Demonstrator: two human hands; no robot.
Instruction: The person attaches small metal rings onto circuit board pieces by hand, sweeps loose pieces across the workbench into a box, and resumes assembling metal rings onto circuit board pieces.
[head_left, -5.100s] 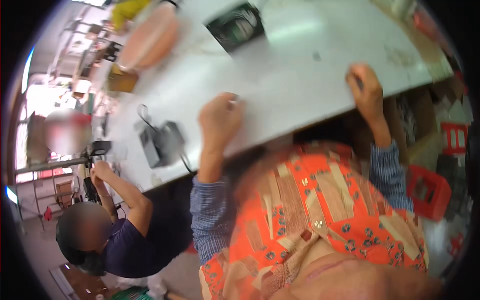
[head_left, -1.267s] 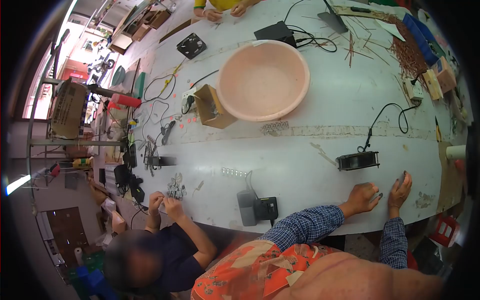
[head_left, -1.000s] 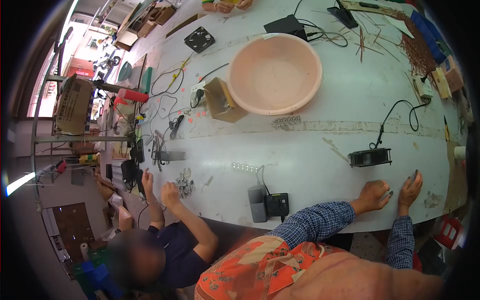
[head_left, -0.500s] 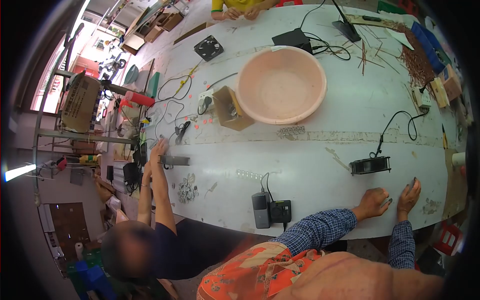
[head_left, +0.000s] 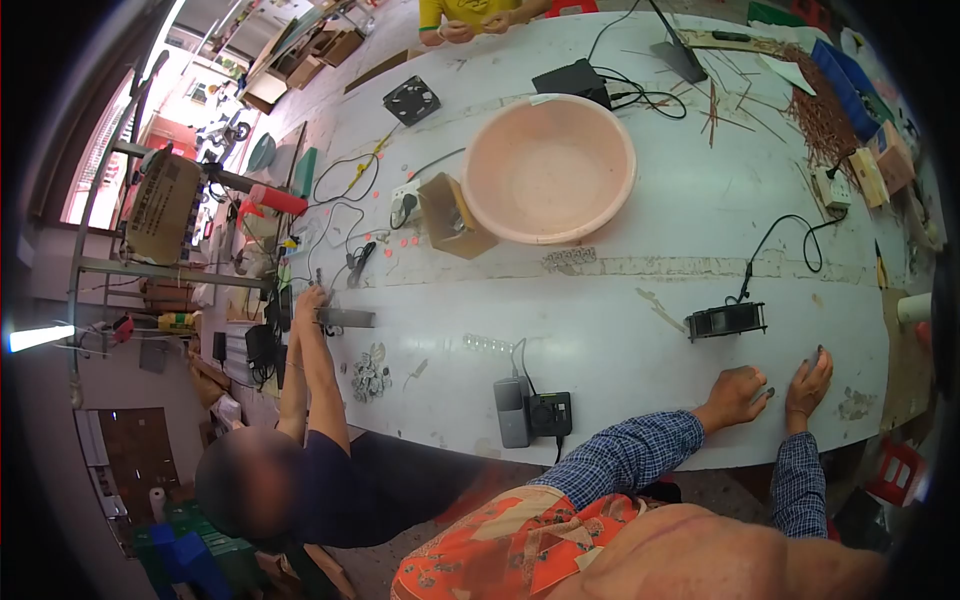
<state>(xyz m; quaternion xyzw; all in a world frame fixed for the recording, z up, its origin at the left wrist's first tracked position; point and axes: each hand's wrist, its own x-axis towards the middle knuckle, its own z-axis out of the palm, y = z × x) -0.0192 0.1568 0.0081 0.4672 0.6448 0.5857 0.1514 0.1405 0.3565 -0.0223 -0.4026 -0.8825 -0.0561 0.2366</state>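
Observation:
My left hand [head_left: 733, 398] rests near the table's front edge at the right, its fingers curled around something small and dark that shows at the fingertips. Close beside it, my right hand [head_left: 808, 385] has its fingers pressed together and pointing away from me, with a small dark piece at their tips. I cannot make out either piece. Just beyond both hands a black fan [head_left: 726, 320] stands on edge, its cable running back. To the left of my hands, a grey device [head_left: 512, 411] lies beside a black square unit [head_left: 550, 413].
A pink basin [head_left: 549, 170] and an open cardboard box [head_left: 452, 216] are at mid-table [head_left: 620, 300]. At left, a co-worker's arms [head_left: 318, 362] reach over the table near small metal parts [head_left: 371, 373]. Another person in yellow [head_left: 468, 12] sits across. A blue tray [head_left: 843, 88] is back right.
Over five seconds my hands have come from wide apart to side by side, and the view has shifted. Lately they stay almost still, while the co-worker's hands at left have reached farther forward.

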